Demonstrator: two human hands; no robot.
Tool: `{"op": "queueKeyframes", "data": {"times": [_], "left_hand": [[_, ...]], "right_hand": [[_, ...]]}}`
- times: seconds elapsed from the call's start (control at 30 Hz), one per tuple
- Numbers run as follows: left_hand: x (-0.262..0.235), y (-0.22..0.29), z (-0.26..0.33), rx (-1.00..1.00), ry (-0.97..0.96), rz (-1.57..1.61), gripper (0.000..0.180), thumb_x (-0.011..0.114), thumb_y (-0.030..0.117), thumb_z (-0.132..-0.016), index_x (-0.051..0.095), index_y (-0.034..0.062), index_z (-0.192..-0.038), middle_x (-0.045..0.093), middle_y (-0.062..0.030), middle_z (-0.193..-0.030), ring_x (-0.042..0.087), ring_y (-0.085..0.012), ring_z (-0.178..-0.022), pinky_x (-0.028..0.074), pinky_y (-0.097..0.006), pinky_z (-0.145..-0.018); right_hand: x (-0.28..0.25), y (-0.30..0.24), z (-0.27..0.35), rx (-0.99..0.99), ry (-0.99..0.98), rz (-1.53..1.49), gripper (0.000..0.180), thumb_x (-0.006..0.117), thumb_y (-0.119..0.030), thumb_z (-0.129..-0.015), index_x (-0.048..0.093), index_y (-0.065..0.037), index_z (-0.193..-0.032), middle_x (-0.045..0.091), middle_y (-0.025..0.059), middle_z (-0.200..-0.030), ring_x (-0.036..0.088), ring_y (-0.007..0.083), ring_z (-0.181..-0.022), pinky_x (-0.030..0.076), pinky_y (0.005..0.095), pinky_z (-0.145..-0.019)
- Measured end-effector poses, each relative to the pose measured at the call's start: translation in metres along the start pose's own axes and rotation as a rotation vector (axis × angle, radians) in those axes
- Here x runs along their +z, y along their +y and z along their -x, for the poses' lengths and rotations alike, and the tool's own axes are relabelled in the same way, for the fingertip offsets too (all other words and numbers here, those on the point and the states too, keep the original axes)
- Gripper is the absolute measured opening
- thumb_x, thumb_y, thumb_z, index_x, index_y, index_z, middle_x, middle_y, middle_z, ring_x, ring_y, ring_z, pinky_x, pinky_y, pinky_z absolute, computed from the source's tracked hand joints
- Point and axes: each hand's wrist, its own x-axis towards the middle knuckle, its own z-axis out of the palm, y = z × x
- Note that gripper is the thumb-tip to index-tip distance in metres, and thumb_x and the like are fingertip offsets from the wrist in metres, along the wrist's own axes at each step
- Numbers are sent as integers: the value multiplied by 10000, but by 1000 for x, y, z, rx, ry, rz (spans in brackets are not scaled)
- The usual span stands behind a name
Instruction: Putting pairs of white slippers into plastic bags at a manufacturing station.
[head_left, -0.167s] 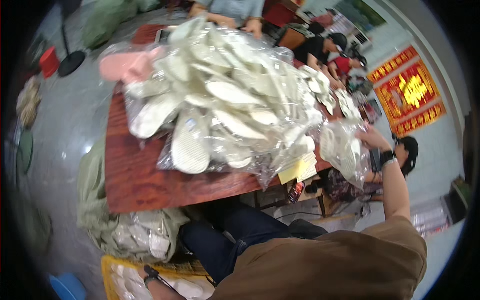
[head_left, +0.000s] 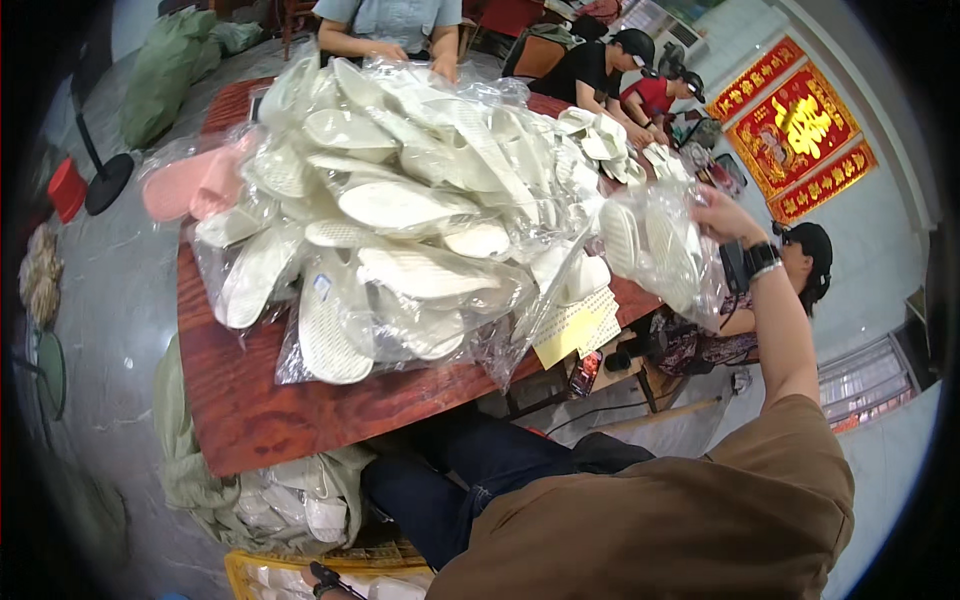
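My right hand (head_left: pixel 722 216) is stretched out to the right, its fingers closed on the edge of a clear plastic bag of white slippers (head_left: pixel 655 245). That bag hangs at the right end of a large heap of bagged white slippers (head_left: pixel 410 205) on the reddish wooden table (head_left: pixel 270 425). Down at the lower edge, my left hand (head_left: pixel 318 577) is at the yellow crate (head_left: pixel 236 572), which holds more white slippers. Its fingers are mostly hidden. A bagged pink slipper (head_left: pixel 200 180) lies at the heap's left end.
Yellow paper sheets (head_left: pixel 575 330) lie at the table's near edge. A phone (head_left: pixel 585 374) rests below them. A green sack (head_left: pixel 190 480) of white slippers stands beside my legs. Several people sit around the table, one at the far side (head_left: pixel 390 30).
My view has shifted, so the table appears further left and the crate lower. My right hand still holds the bagged slippers, and my left stays at the crate.
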Motion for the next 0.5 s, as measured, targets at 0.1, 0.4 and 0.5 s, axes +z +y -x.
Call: {"op": "queueKeyframes", "data": {"times": [0.1, 0.4, 0.5], "left_hand": [[-8, 17, 8, 76, 48, -278, 184, 633, 201, -875, 674, 22, -861, 679, -79, -709, 652, -256, -635, 481, -395, -548], [-32, 7, 3, 247, -72, -1009, 184, 682, 178, -860, 669, -6, -857, 679, -99, -719, 634, -221, -616, 473, -398, -529], [-56, 0, -16, 587, -247, -1586, 187, 698, 170, -855, 667, -15, -856, 678, -105, -723, 628, -209, -610, 470, -399, -523]], "right_hand": [[11, -16, -21, -105, 92, -147, 370, 737, -151, -932, 602, -77, -1267, 632, -66, -816, 523, 20, -578, 378, 179, -463], [81, -2, -162, -152, 285, -25, 455, 739, -346, -914, 610, -15, -1198, 637, 7, -987, 601, 89, -876, 504, 232, -730], [136, 12, -186, -72, 149, 65, 728, 756, -422, -886, 489, 26, -1394, 622, 140, -1232, 604, 197, -1101, 497, 320, -923]]}}
